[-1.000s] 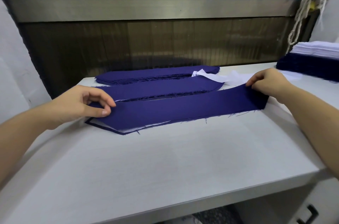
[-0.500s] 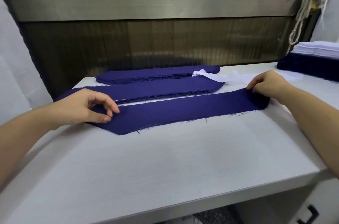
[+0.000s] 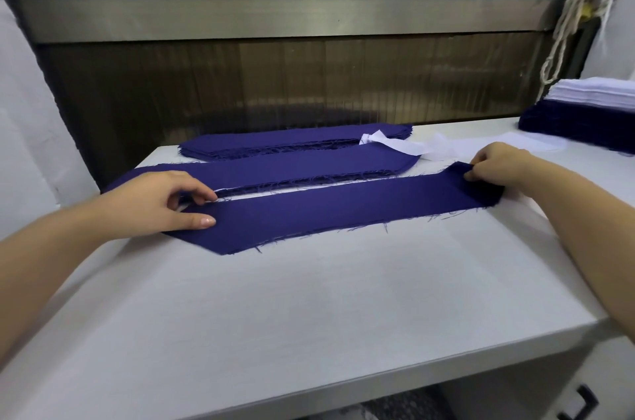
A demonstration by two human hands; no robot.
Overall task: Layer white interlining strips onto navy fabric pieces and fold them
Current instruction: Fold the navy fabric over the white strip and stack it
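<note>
Navy strip (image 3: 343, 210) on a white table (image 3: 309, 316), ends pinched by left hand (image 3: 154, 203) and right hand (image 3: 498, 167); navy stacks (image 3: 275, 144) and white interlining (image 3: 402, 146) behind.

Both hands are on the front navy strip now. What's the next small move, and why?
Probably slide the front navy strip slightly away from you: what looks like a thin white interlining edge shows along its far side, so the layers seem misaligned. The left hand and right hand hold its two ends.

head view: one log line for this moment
left hand pinches left end of front navy strip | right hand pinches right end | strip lies flat on table
</note>
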